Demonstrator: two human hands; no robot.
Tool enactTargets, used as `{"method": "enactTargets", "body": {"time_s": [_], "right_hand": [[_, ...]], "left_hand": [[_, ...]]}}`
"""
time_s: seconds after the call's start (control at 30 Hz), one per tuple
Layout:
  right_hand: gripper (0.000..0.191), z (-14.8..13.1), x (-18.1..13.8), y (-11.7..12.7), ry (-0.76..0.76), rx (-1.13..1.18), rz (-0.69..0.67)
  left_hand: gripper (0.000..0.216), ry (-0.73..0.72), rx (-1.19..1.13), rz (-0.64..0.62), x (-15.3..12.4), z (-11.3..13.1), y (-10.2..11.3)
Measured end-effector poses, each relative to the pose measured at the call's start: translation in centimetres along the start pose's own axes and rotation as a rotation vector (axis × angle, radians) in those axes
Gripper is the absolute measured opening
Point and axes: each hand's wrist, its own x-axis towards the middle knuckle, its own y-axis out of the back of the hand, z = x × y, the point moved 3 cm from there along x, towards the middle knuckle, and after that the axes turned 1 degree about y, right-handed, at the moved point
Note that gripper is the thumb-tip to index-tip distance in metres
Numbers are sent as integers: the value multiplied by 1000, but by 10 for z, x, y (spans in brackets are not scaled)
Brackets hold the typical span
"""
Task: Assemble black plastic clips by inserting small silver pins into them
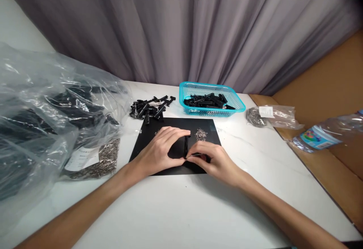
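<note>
My left hand (159, 150) holds a slim black plastic part (186, 146) by its two ends, between thumb and fingers, so that it stands upright. My right hand (217, 160) is closed in a pinch at the part's lower end. A thin shiny metal piece shows at those fingertips, too small to name. Both hands are over a black mat (141, 149). Just beyond my right hand lies a loose pile of small metal pieces (201, 134). A few more are partly hidden behind my left hand.
Black plastic parts (147, 109) lie heaped behind the mat, beside a blue basket (240, 105) holding similar parts. Clear plastic bags (56, 75) and a labelled bag of metal pieces (109, 156) fill the left. At right are a smaller bag (255, 117) and a plastic bottle (320, 137).
</note>
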Motion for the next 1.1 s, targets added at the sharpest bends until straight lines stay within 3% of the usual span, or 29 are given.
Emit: {"method": "enactTargets", "body": {"time_s": [0.73,0.93,1.1], "right_hand": [[9,14,1,-10,-132,70,51],[16,22,0,-12,-264,137,49],[21,29,1,-12,-281,174,28]], "left_hand": [[61,-54,51,9,-2,3,-4],[62,-35,53,-5,-2,1,-5],[59,-50,57,-4,-1,2,-4]]}}
